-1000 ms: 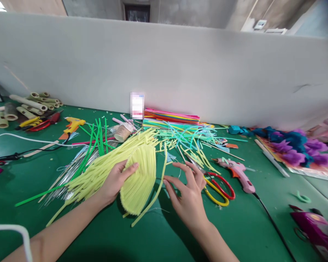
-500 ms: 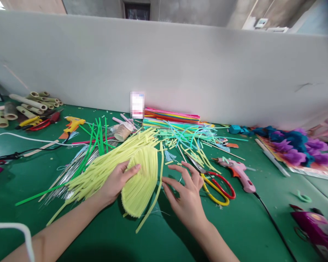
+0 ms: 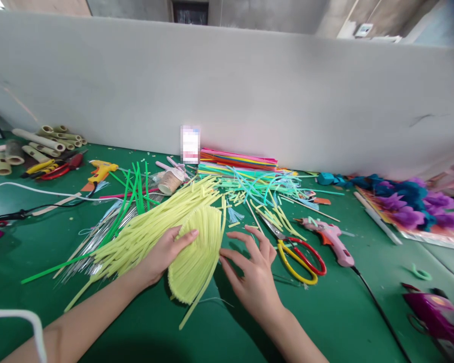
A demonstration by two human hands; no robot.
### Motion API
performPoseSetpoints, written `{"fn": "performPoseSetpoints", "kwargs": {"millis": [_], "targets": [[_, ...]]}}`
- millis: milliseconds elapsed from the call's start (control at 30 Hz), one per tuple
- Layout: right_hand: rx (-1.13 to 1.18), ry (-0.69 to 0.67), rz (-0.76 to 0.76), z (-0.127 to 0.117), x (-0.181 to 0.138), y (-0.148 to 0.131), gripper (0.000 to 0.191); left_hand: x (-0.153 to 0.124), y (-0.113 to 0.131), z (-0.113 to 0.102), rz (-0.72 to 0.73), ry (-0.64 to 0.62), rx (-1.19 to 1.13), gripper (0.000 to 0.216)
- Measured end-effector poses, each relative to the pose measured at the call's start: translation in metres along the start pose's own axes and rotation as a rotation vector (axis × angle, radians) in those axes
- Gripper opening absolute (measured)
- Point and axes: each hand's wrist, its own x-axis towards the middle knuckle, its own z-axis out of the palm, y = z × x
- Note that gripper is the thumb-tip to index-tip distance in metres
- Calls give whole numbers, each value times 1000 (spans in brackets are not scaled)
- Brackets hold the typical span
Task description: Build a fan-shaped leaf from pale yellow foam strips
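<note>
My left hand point(image 3: 169, 254) is closed on a leaf-shaped panel point(image 3: 196, 257) of yellow-green pipe cleaners lying side by side, its thumb across the front. A single yellow-green pipe cleaner point(image 3: 191, 313) runs along the panel's right edge, its lower end sticking out below. At that edge my right hand point(image 3: 255, 275) pinches the strip between thumb and forefinger, the other fingers raised. Behind the panel lies a loose heap of yellow-green pipe cleaners point(image 3: 155, 219). A fine thread or wire point(image 3: 217, 299) shows under the panel.
Red-and-yellow-handled scissors point(image 3: 300, 262) and a pink glue gun point(image 3: 335, 242) lie to the right. A yellow glue gun point(image 3: 101, 171), pliers point(image 3: 60, 166) and bamboo tubes point(image 3: 49, 141) are at left. Coloured pipe cleaners point(image 3: 238, 160) stack against the white partition point(image 3: 227, 91).
The pipe cleaner has moved left, from a gap beside the panel to lying against its right edge. My right hand has shifted slightly left with it.
</note>
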Motion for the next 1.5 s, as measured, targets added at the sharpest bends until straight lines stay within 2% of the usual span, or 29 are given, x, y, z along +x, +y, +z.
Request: {"fn": "performPoseSetpoints", "kwargs": {"millis": [133, 267, 367, 433, 500, 600, 700, 867, 1033, 1200, 1300, 1433, 1500], "targets": [[7, -56, -2, 0, 0, 0, 12, 0, 4, -3, -62, -4, 14, 38], [115, -63, 43, -7, 4, 5, 10, 1, 10, -6, -127, -1, 7, 42], [261, 16, 221, -14, 9, 14, 10, 2, 12, -8, -183, 17, 32, 48], [343, 4, 395, -17, 12, 20, 16, 2, 11, -9, -215, 11, 56, 52], [445, -130, 538, -18, 14, 25, 25, 1, 10, -10, -248, 4, 88, 55], [668, -404, 613, -18, 15, 27, 34, 0, 9, -11, -288, -30, 116, 59], [864, -513, 651, -18, 15, 22, 37, -1, 8, -12, -307, -128, 108, 56], [1038, -494, 768, -17, 14, 17, 34, -1, 8, -12, -304, -253, 96, 49], [1198, -477, 882, -14, 13, 17, 33, 0, 7, -14, -331, -286, 131, 46], [1248, -492, 901, -7, 10, 10, 37, 0, 5, -17, -337, -406, 179, 52], [1247, -508, 896, -2, 7, 5, 40, -1, 7, -14, -259, -487, 259, 55], [1240, -501, 891, 8, 3, 0, 45, -3, 12, -8, 42, -394, 552, 54], [1242, -502, 881, 14, -1, -2, 46, -3, 13, -6, 98, -361, 667, 49]]}}
